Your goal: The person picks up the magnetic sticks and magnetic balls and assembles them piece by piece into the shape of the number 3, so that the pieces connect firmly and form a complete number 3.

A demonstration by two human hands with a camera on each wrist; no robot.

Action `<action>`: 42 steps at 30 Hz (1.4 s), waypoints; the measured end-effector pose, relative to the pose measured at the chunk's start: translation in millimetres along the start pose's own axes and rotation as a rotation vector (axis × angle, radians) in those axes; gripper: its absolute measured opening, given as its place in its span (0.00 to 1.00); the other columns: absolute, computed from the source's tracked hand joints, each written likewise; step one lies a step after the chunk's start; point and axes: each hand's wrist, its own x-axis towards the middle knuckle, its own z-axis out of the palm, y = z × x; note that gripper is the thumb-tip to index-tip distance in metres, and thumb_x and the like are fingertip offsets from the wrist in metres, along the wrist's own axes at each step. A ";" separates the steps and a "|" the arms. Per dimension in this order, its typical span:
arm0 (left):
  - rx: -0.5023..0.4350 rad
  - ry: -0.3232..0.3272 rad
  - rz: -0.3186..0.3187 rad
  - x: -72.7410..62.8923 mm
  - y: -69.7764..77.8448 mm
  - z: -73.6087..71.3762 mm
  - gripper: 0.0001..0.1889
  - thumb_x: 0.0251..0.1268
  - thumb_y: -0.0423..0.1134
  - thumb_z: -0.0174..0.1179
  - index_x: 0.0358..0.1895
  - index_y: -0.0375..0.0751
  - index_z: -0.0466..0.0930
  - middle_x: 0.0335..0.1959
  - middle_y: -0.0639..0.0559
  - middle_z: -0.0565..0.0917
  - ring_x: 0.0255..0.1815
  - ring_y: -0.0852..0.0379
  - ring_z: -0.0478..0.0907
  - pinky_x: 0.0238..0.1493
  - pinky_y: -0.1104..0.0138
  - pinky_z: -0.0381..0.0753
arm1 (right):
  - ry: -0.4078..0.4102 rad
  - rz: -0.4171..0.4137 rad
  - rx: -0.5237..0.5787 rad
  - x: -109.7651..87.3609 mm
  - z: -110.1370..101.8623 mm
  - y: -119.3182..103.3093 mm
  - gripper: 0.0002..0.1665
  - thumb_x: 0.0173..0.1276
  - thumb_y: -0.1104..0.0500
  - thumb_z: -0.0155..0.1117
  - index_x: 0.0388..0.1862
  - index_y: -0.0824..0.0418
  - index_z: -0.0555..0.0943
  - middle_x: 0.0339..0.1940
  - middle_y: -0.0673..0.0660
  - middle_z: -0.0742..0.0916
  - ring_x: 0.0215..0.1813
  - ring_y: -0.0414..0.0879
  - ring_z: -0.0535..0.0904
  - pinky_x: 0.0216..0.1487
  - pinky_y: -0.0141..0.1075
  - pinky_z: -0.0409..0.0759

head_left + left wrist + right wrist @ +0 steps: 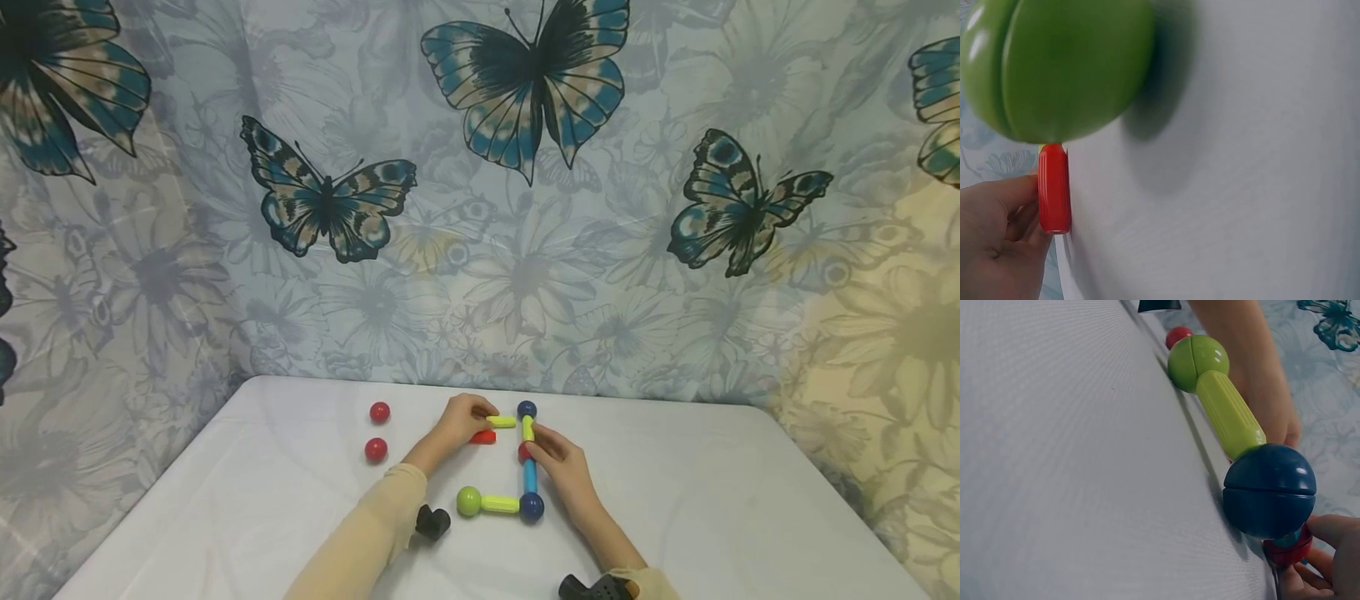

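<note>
My left hand point(457, 422) pinches a yellow-green rod point(502, 422), whose free end points at the upper dark blue ball point(527, 409). A red rod point(483, 437) lies just below that hand; in the left wrist view the red rod point(1054, 190) stands out beside the fingers. My right hand point(566, 468) grips the red ball point(524, 452) in the middle of a column. Above that ball a yellow-green rod point(528, 428) runs to the upper blue ball. Below, a light blue rod point(530, 476) joins it to the lower dark blue ball point(532, 507).
From the lower blue ball another yellow-green rod point(500, 504) extends left to a green ball point(468, 501). Two loose red balls, one farther back point(379, 412) and one nearer point(376, 451), sit on the white table point(262, 500). A butterfly-print cloth point(525, 317) hangs behind.
</note>
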 end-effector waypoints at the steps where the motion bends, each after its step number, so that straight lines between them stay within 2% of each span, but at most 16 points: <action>1: 0.005 -0.002 -0.004 0.4 0.0 -0.3 0.09 0.55 0.25 0.66 0.40 0.34 0.87 0.39 0.42 0.88 0.41 0.52 0.84 0.46 0.65 0.84 | -0.002 0.000 -0.002 -0.2 -0.1 -0.5 0.30 0.68 0.54 0.65 0.67 0.61 0.73 0.68 0.62 0.77 0.71 0.57 0.72 0.67 0.46 0.73; 9: 0.016 -0.016 -0.003 4.5 -0.2 -1.4 0.09 0.55 0.26 0.67 0.40 0.36 0.86 0.39 0.43 0.87 0.40 0.55 0.82 0.46 0.65 0.83 | -0.011 0.007 -0.004 -1.1 -0.6 -3.0 0.31 0.68 0.52 0.65 0.68 0.61 0.72 0.68 0.62 0.77 0.71 0.57 0.71 0.68 0.48 0.72; 18: 0.042 -0.030 0.007 3.9 1.1 0.6 0.10 0.55 0.25 0.66 0.42 0.34 0.86 0.42 0.42 0.86 0.42 0.51 0.83 0.48 0.63 0.83 | -0.005 0.017 -0.003 -0.4 -0.2 -2.7 0.31 0.68 0.52 0.65 0.68 0.60 0.72 0.68 0.62 0.77 0.71 0.57 0.71 0.68 0.48 0.73; 25: 0.045 0.003 0.020 5.2 2.1 3.3 0.11 0.53 0.23 0.66 0.41 0.33 0.86 0.40 0.41 0.86 0.39 0.53 0.82 0.45 0.65 0.83 | 0.000 -0.005 0.006 0.4 -0.4 -0.5 0.28 0.68 0.54 0.65 0.65 0.59 0.75 0.68 0.59 0.78 0.71 0.56 0.71 0.68 0.47 0.72; 33: 0.018 0.065 0.029 9.4 5.5 3.7 0.13 0.52 0.20 0.64 0.41 0.34 0.85 0.41 0.42 0.86 0.44 0.49 0.83 0.48 0.63 0.84 | 0.006 -0.012 -0.002 -0.1 0.0 -0.7 0.24 0.69 0.55 0.64 0.62 0.59 0.78 0.69 0.58 0.77 0.71 0.56 0.72 0.68 0.48 0.72; 42: 0.054 0.067 0.064 11.8 8.6 4.7 0.14 0.53 0.18 0.62 0.41 0.35 0.85 0.42 0.44 0.85 0.47 0.49 0.82 0.51 0.62 0.83 | 0.011 -0.014 0.024 -0.1 0.7 0.3 0.24 0.68 0.57 0.65 0.62 0.62 0.78 0.68 0.60 0.78 0.70 0.56 0.73 0.68 0.47 0.72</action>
